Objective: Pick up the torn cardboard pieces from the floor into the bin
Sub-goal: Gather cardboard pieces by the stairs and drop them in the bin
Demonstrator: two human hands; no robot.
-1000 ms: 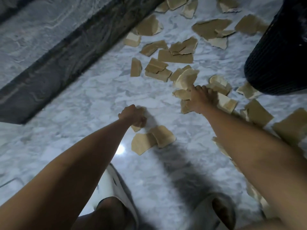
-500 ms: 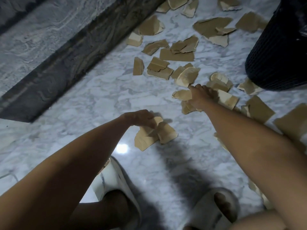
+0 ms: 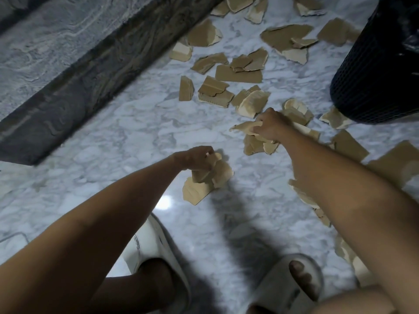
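Note:
Several torn brown cardboard pieces (image 3: 238,74) lie scattered over the white marble floor (image 3: 127,137). My left hand (image 3: 196,160) grips a small bunch of cardboard pieces (image 3: 207,180) at the middle of the floor, low over the tiles. My right hand (image 3: 271,125) holds a handful of cardboard scraps (image 3: 243,128), with more pieces (image 3: 256,147) under it. The black mesh bin (image 3: 376,71) stands at the upper right, just beyond my right hand.
A dark stone border strip (image 3: 95,71) runs diagonally at the upper left. My feet in white slippers (image 3: 156,257) stand at the bottom. More scraps (image 3: 349,257) lie under and behind my right forearm.
My left hand gathered the pieces near it into a bunch and now holds them. My right hand closed on scraps and pulled them a little to the left.

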